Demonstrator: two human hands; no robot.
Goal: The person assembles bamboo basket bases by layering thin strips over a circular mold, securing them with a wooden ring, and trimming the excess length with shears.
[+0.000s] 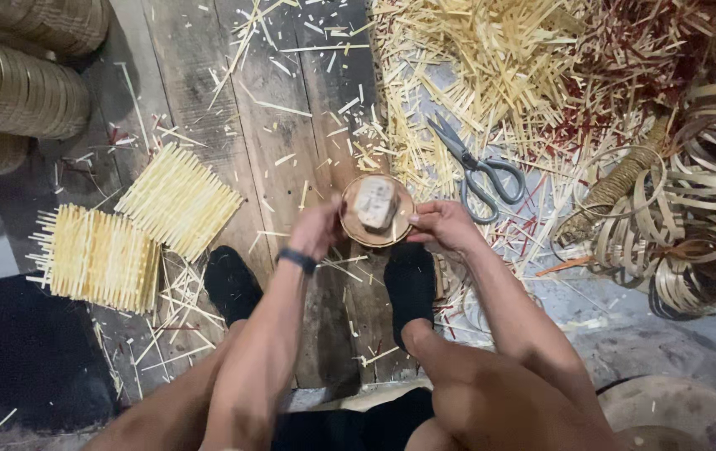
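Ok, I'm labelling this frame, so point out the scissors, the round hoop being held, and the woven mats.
scissors [468, 160]: head view, on the pivot where the blades meet.
round hoop [352, 231]: head view, on its left rim.
woven mats [178, 199]: head view, middle of the upper mat.

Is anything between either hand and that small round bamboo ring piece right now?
Nothing visible. The left hand and right hand both grip the rim of the small round woven bamboo ring directly. A pale block sits inside it, clear of the fingers.

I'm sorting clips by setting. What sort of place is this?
Probably a bamboo-weaving workshop floor: woven strip mats, coiled bamboo hoops, scissors among cut slivers, and both hands holding a small round hoop.
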